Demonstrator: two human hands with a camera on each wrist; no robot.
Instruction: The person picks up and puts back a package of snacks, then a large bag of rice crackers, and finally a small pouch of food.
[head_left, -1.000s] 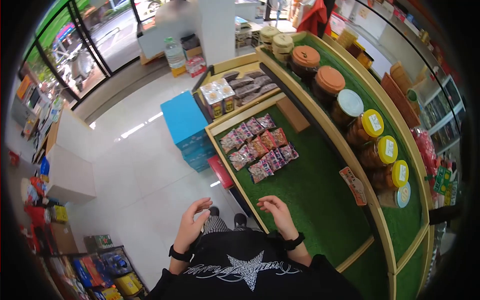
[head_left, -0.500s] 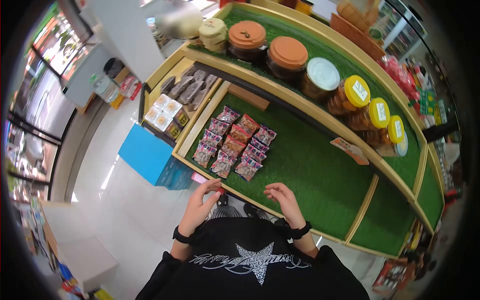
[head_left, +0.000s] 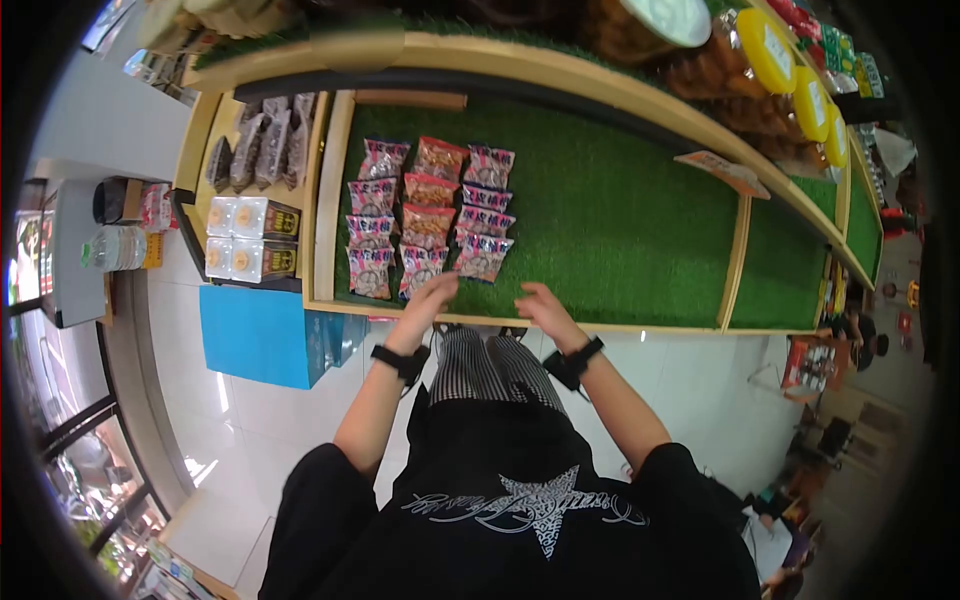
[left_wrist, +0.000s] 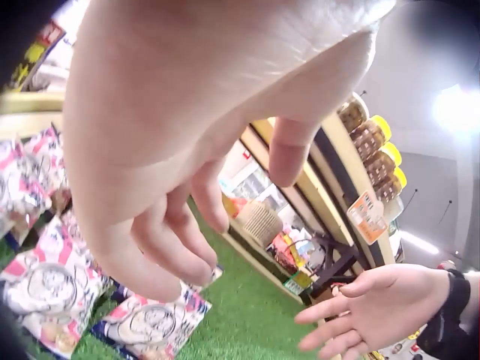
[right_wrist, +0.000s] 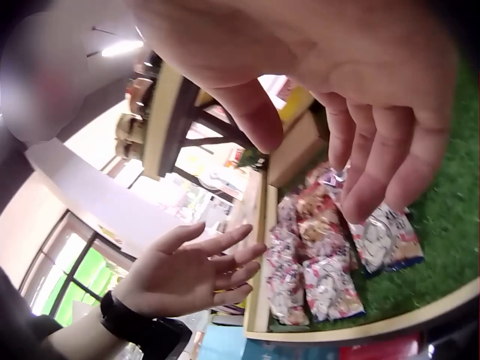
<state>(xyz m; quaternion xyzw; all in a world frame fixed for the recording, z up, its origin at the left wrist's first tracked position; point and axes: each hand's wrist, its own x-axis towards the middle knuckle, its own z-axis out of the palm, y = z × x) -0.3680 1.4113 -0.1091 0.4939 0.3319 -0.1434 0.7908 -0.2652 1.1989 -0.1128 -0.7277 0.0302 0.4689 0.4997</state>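
Observation:
Snack bags lie in three rows on the green grass-like mat (head_left: pixel 610 220), some pink and white (head_left: pixel 370 272), others red (head_left: pixel 427 226). My left hand (head_left: pixel 426 308) is at the front edge of the display, with its fingertips close to the nearest bags in the head view. To its right, my right hand (head_left: pixel 550 314) is over the same edge, fingers loosely bent. Both hands hold nothing. In the left wrist view, pink bags (left_wrist: pixel 157 322) show below the left fingers. The right wrist view has the left hand (right_wrist: pixel 187 271) with spread fingers, palm showing.
White boxed packs (head_left: pixel 236 258) and dark bags (head_left: pixel 270 150) fill the left compartment. Jars with yellow lids (head_left: pixel 768 52) stand on the raised shelf behind. A wooden rim (head_left: pixel 620 328) edges the mat, and blue boxes (head_left: pixel 258 335) stand on the floor at left.
The view has turned and come nearer, so the display now runs straight across in front of me. Both hands have moved forward over its front edge, closer to the bags.

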